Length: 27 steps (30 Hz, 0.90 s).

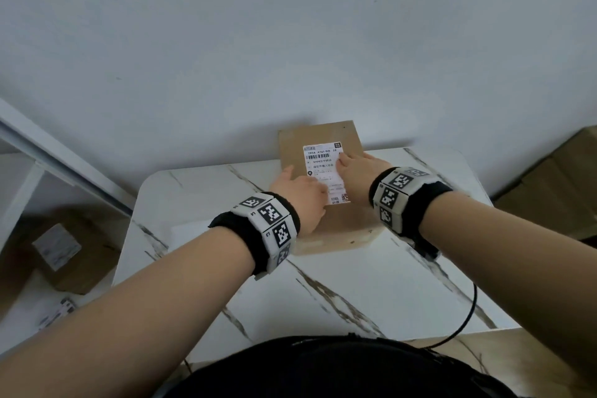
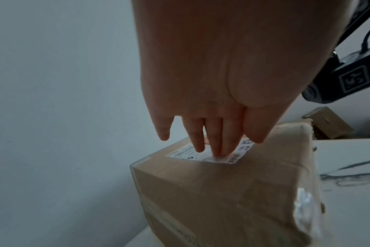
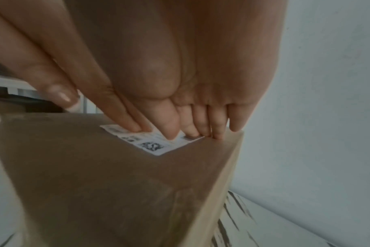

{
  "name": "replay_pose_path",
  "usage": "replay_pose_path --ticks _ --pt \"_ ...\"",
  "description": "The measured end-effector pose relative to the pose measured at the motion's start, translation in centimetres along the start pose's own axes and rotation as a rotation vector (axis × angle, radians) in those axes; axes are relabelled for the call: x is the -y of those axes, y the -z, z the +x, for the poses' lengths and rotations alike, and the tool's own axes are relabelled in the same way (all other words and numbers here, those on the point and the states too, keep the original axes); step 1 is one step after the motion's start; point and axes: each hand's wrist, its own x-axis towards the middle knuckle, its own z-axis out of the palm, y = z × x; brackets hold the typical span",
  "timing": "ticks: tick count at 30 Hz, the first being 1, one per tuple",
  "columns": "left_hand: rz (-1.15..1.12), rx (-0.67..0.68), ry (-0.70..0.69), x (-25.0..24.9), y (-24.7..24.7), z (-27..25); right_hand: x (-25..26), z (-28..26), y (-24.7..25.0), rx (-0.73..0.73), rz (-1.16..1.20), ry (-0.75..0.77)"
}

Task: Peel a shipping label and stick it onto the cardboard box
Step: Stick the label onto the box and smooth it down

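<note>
**Two hands smoothing the label down**

Both hands lie flat on the white printed shipping label (image 1: 326,173), which sits on the top face of the brown cardboard box (image 1: 319,136) standing on the white marble-patterned desk (image 1: 200,191). The left hand (image 1: 298,192) has its fingers (image 2: 217,143) straight and pressing the label's near-left part; its grip holds nothing. The right hand (image 1: 357,173) is likewise flat, fingers (image 3: 192,120) stretched along the label's right edge, thumb down on the paper, clamping nothing.

By my reading, peeling is done and the sticking step is nearly finished: the label looks seated, its visible corners lying flush in both wrist views. The next move probably calls for a firm outward sweep toward the edges to chase out bubbles, then lifting both hands clear.

Around: a second cardboard box with a pale label (image 1: 69,255) lies low at the left, beside a white frame (image 1: 48,152), and more brown cartons (image 1: 555,181) stand at the right. A black cable (image 1: 465,323) trails over the desk's near right corner. Nothing appears to block the hands.
</note>
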Motion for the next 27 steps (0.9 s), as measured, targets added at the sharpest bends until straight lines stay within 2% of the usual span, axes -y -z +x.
replay_pose_path --ticks 5,10,19,27 --pt "-0.04 0.051 0.087 0.0 0.3 1.9 -0.1 0.1 -0.5 -0.029 0.038 -0.008" --pt "-0.1 0.074 0.213 2.3 0.8 4.3 -0.5 0.1 -0.2 -0.046 0.014 0.023" --pt "-0.118 0.065 0.164 4.4 -0.7 4.2 -1.1 2.7 1.1 -0.041 0.071 0.032" --pt "-0.174 0.067 0.141 5.4 -1.1 4.5 0.2 3.4 0.9 -0.021 0.04 0.158"
